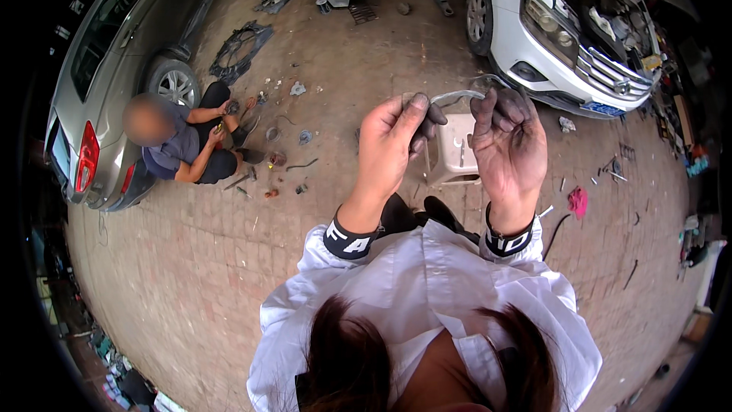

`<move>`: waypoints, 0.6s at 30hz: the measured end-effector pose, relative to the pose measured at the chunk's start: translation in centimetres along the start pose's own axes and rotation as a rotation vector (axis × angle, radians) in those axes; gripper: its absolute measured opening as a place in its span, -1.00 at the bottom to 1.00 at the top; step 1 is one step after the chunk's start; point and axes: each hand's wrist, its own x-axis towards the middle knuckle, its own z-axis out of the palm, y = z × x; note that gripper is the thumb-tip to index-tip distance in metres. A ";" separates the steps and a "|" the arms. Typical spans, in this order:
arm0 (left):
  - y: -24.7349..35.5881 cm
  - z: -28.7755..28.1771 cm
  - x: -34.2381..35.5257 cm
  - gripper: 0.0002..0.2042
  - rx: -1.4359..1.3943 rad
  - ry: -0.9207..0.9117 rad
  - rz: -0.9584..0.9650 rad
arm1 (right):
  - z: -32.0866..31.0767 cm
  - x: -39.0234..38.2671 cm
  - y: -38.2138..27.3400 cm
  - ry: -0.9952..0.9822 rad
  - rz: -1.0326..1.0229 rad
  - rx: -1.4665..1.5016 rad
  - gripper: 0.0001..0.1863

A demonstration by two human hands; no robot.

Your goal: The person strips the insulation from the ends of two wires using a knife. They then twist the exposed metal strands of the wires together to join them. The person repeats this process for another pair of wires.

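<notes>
Below, brown paving (206,248) between two cars (549,30), left hand (395,136) and right hand (515,141) closed on grey strip (457,94)

Lettering (355,245) on black cuffs (347,236), blue number plate (602,110)

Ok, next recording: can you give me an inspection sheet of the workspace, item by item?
Surface: brick-paved floor, scattered with small parts.
Job's things: slender curved grey strip, held up above a beige stool that bears a metal tool.
Clutter: pink cloth on the right; dark fan shroud at upper left.
Grips: left grip pinches the strip's left end; right grip is at its other end, palm up, fingers blackened, exact hold unclear.
Cables: dark curved length on the floor; cable or hose, cannot tell.
Surroundings: white car with its engine bay exposed; grey car; seated person beside it.
</notes>
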 end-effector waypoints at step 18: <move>-0.6 0.5 1.0 -0.83 0.122 0.132 0.424 | 0.5 0.0 0.3 0.103 0.086 0.031 -0.68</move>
